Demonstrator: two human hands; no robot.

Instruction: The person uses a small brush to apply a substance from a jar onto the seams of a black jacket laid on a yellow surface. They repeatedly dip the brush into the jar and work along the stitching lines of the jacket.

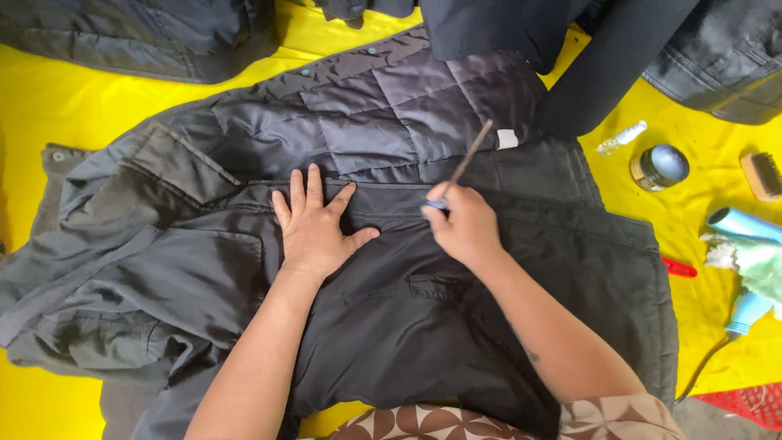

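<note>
i watched the left hand [316, 226] lie flat at centre frame, fingers spread, pressing the dark jacket [407, 326] that covered most of the yellow cloth [73, 106]. the right hand [466, 228], just right of centre, had its fingers curled tight around the blue handle of a thin pointed tool [466, 161], its shaft angled up over the quilted lining [391, 106]. i judged the risk plain: the point sat close to the left thumb, so a slip could jab it or snag the lining. a small round tin [660, 167] and a brush [762, 175] lay at the right edge.
</note>
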